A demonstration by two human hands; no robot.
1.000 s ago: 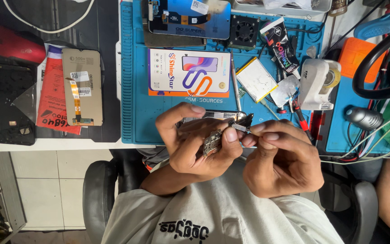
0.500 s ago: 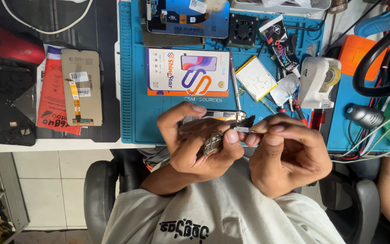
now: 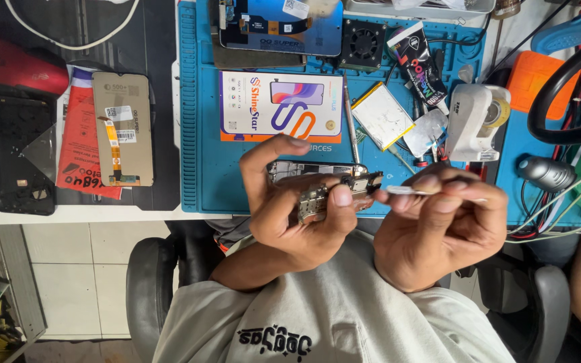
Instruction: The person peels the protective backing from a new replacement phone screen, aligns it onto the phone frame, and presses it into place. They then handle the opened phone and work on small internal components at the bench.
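Left hand has its grip clamped on an opened phone frame (just below the blue mat); right hand pinches thin tweezers beside it.

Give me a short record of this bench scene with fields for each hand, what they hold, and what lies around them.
left hand: holds a small circuit board, thumb pressed on it
right hand: fingers pinch a thin pale tool, tip aimed at the board
under the hands: opened phone frame
work surface: blue mat
on the mat: white screen package, flat battery, small black fan, white tape dispenser
off the mat, on the dark pad: tan display panel on a red packet
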